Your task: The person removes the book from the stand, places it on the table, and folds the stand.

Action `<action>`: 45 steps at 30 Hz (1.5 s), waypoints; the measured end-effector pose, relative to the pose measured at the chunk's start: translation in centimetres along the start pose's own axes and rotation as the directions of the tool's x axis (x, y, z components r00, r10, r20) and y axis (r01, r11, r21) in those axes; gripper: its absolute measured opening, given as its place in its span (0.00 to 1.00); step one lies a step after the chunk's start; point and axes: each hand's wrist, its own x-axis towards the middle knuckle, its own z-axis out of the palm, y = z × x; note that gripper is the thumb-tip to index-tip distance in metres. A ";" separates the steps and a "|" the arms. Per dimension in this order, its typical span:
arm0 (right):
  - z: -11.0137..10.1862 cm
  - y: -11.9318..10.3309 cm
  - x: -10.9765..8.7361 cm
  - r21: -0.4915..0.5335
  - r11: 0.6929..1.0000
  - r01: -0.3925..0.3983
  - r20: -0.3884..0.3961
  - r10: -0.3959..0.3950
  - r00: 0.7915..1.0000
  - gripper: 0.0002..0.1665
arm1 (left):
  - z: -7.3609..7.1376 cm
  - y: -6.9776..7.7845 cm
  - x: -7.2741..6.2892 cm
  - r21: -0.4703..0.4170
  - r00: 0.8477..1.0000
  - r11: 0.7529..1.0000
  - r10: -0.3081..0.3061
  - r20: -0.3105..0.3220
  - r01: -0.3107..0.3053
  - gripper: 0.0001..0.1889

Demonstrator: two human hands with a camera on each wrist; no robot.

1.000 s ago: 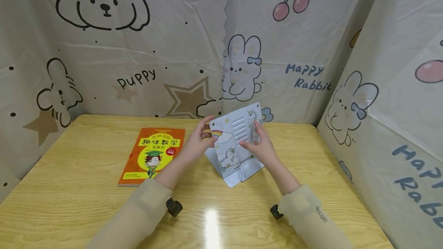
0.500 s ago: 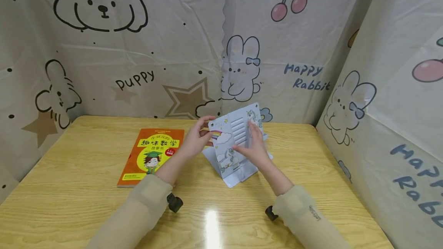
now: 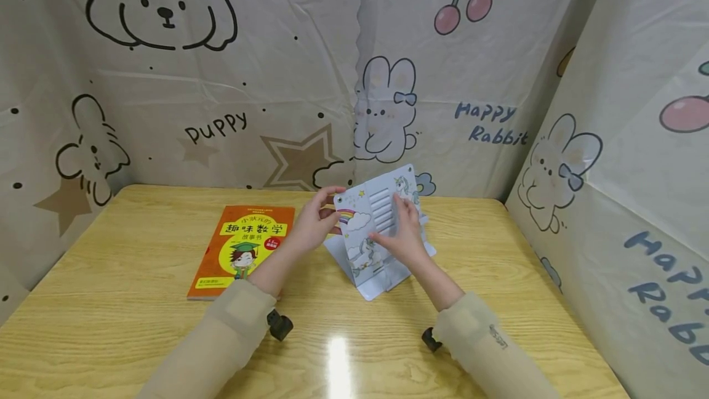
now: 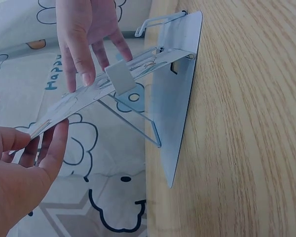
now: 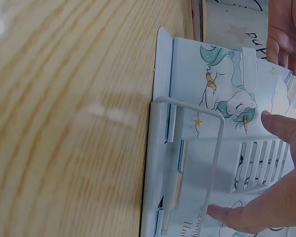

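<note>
A white metal book stand (image 3: 360,248) printed with unicorns and a rainbow stands on the table, its slotted back panel (image 5: 227,79) tilted up from the base plate (image 4: 175,108). My left hand (image 3: 318,220) pinches the panel's upper left edge, thumb in front and fingers behind. My right hand (image 3: 407,229) is spread over the panel's front, its fingertips on or close over the printed face near the slots. In the right wrist view, one fingertip of it lies right at the wire page holder (image 5: 219,143). A bent wire support (image 4: 133,121) runs between panel and base in the left wrist view.
An orange and yellow book (image 3: 244,251) lies flat to the left of the stand. The wooden table (image 3: 487,251) meets a printed cloth backdrop (image 3: 299,79) behind and at both sides.
My right hand has slid left across the panel from nearer its right side, mostly in the first half second. The left hand keeps its grip, and the stand stays in place.
</note>
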 end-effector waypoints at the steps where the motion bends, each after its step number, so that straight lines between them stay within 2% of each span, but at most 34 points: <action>1: 0.0 0.0 0.0 0.001 1.000 0.003 0.000 -0.003 1.000 0.61 | 0.0 0.0 0.0 -0.001 1.000 1.000 0.003 0.003 -0.003 0.25; 21: 0.4 0.1 0.5 -0.017 1.000 0.017 0.041 -0.016 0.999 0.61 | -0.1 0.0 -1.1 -0.034 1.000 0.999 0.015 0.017 -0.015 0.26; 25: 0.3 0.2 0.6 -0.007 1.000 0.030 0.052 -0.030 0.998 0.60 | 0.0 1.3 -1.9 -0.048 1.000 0.999 0.006 0.026 -0.005 0.26; 28: 0.3 0.3 0.6 -0.011 0.999 0.047 0.057 -0.046 0.997 0.60 | 0.0 1.5 -2.1 -0.059 1.000 0.998 0.010 0.026 -0.008 0.26; 32: 0.2 0.3 0.7 -0.021 0.998 0.066 0.070 -0.065 0.995 0.61 | 0.0 0.2 -1.8 -0.081 0.999 0.996 0.038 0.019 -0.036 0.26; 37: 0.2 0.3 0.8 -0.019 0.997 0.072 0.098 -0.070 0.993 0.61 | 0.0 -0.1 -2.1 -0.079 0.997 0.994 0.074 0.007 -0.073 0.25; 45: 0.0 0.4 0.9 -0.022 0.996 0.083 0.134 -0.080 0.988 0.62 | 0.1 0.0 -2.6 -0.084 0.998 0.994 0.067 0.002 -0.067 0.26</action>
